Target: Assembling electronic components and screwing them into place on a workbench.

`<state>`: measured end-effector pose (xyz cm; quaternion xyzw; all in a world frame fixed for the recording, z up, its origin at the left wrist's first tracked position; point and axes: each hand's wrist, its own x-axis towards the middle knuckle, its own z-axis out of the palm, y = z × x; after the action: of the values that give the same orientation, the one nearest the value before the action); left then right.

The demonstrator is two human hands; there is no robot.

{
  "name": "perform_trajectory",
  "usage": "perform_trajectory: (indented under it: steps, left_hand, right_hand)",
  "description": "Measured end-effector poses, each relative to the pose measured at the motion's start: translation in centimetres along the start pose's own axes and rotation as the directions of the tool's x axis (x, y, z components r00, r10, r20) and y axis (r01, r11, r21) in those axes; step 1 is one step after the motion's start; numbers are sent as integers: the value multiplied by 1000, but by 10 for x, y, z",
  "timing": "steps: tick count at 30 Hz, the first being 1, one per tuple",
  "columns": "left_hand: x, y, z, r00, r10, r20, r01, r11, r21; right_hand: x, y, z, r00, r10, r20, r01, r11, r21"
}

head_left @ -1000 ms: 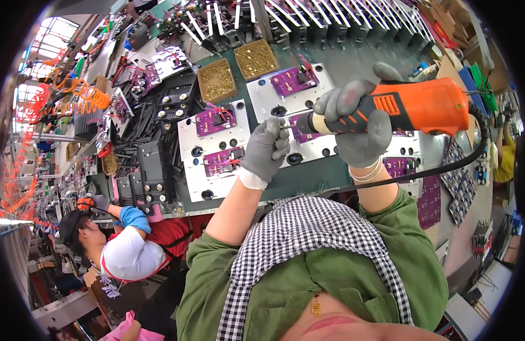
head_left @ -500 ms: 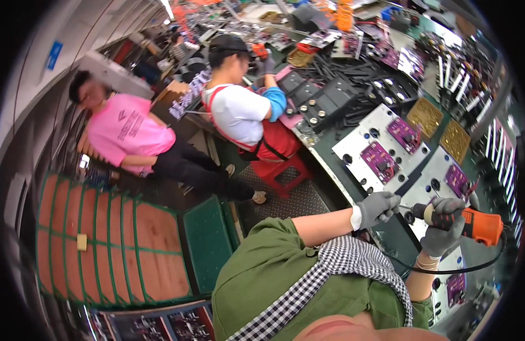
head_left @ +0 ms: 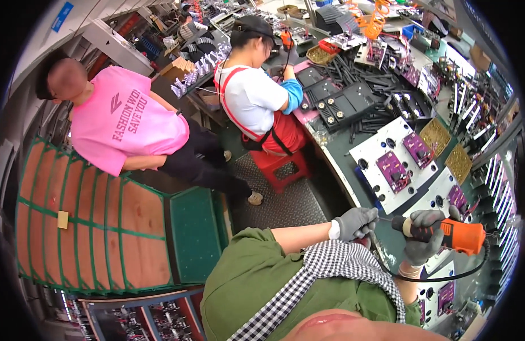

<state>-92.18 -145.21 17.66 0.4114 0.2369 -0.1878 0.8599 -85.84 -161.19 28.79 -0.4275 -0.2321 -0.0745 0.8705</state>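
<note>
My right hand point(head_left: 426, 233), in a grey glove, grips an orange and black power screwdriver point(head_left: 458, 236) with its bit pointing left. My left hand point(head_left: 354, 223), also gloved, is closed with its fingertips pinched by the end of the bit; what they hold is too small to make out. Beyond the screwdriver lies a white panel point(head_left: 430, 200) with a purple circuit board point(head_left: 457, 196), partly hidden behind my right hand. A black cable point(head_left: 453, 278) loops from the screwdriver's rear below my right wrist.
Another white panel point(head_left: 362, 152) with purple boards lies farther along the green bench, beside trays of brass-coloured screws point(head_left: 434, 136). A co-worker in red overalls point(head_left: 257, 113) sits at the bench. A person in a pink shirt point(head_left: 132, 122) stands left, near a green-framed rack point(head_left: 112, 221).
My hands and the screwdriver have drawn back from the panel toward the bench's near edge. The view has shifted, and the person in pink appears larger and closer.
</note>
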Motion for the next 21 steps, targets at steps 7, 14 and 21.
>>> perform_trajectory:
  steps: [7, 14, 21]
  left_hand:
    - [-12, 13, -9, 997, 77, -1, -77, 990, 119]
    - [-3, 12, -4, 998, 57, 22, -60, 988, 142]
    - [-3, 18, -6, 990, 1, 141, -10, 998, 59]
  right_hand:
    - [-9, 8, 15, 998, 51, 25, -52, 996, 79]
    - [-8, 6, 15, 999, -34, 3, 34, 998, -51]
    - [-10, 2, 24, 997, -65, -38, 63, 996, -62]
